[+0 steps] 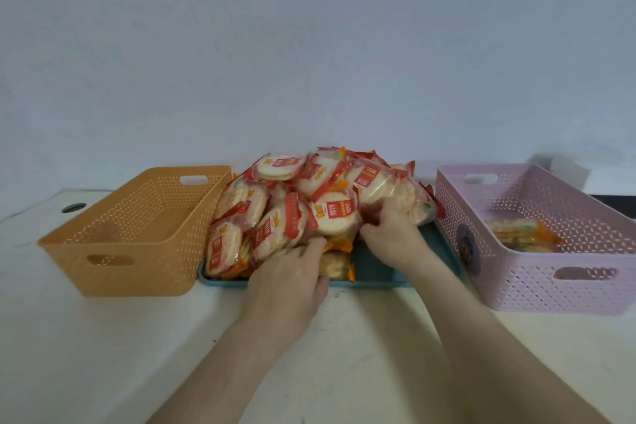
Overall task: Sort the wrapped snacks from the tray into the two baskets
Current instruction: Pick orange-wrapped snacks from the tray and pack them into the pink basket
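A heap of wrapped rice-cracker snacks (pixel 309 196), red and orange wrappers, fills a teal tray (pixel 375 268) in the middle of the table. My left hand (pixel 292 275) lies over the tray's front edge with its fingers pushed into the pile beside an orange-wrapped snack (pixel 335 263). My right hand (pixel 392 231) reaches into the pile's right side, fingers curled around snacks there; whether it grips one I cannot tell. An orange basket (pixel 134 272) stands left of the tray with nothing visible inside. A pink basket (pixel 537 282) stands on the right with a few orange-wrapped snacks (pixel 523 234) inside.
Everything rests on a white table (pixel 103 354) against a pale wall. A round cable hole (pixel 73 207) sits at the back left. A dark object (pixel 616 205) shows behind the pink basket at the far right.
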`<action>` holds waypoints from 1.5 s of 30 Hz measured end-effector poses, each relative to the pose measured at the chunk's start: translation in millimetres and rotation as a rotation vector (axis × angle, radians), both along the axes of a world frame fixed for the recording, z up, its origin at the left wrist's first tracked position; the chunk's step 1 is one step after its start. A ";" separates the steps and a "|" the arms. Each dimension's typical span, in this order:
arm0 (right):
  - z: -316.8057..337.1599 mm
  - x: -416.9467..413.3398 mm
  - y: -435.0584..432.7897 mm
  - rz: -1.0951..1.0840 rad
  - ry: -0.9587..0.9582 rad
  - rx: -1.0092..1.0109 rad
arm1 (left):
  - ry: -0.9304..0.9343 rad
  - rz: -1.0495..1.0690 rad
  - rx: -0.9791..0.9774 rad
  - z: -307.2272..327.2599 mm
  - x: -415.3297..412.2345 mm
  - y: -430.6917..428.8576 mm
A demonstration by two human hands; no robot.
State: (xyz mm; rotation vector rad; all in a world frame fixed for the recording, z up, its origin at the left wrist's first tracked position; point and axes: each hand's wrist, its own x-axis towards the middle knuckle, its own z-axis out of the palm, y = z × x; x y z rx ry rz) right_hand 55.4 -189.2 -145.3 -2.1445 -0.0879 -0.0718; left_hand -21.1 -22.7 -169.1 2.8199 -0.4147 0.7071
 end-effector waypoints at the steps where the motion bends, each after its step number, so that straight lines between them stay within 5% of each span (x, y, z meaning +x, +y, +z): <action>1: -4.1 -2.2 2.3 0.033 0.006 -0.104 | 0.002 -0.005 -0.010 -1.4 1.0 0.8; 10: 20.9 -9.7 -2.6 0.050 -0.074 -0.586 | 0.079 -0.026 -0.120 -9.7 3.7 2.7; 18: 12.1 -10.8 -6.1 0.224 0.123 -0.682 | 0.221 0.008 -0.142 -5.6 7.3 -9.3; 25: 12.1 -13.5 -9.6 0.277 0.045 -0.697 | 0.547 0.037 -0.047 28.3 30.0 -23.3; 30: 22.1 -11.9 -12.3 0.319 -0.045 -0.820 | 0.555 0.040 -0.062 58.7 36.1 -34.9; 38: 43.9 -18.3 -43.6 0.315 0.100 -0.360 | 0.682 -0.118 -0.065 46.8 37.4 -37.9; 45: 42.7 -19.0 -39.3 0.311 0.211 -0.120 | 0.732 -0.192 -0.378 58.4 44.9 -25.4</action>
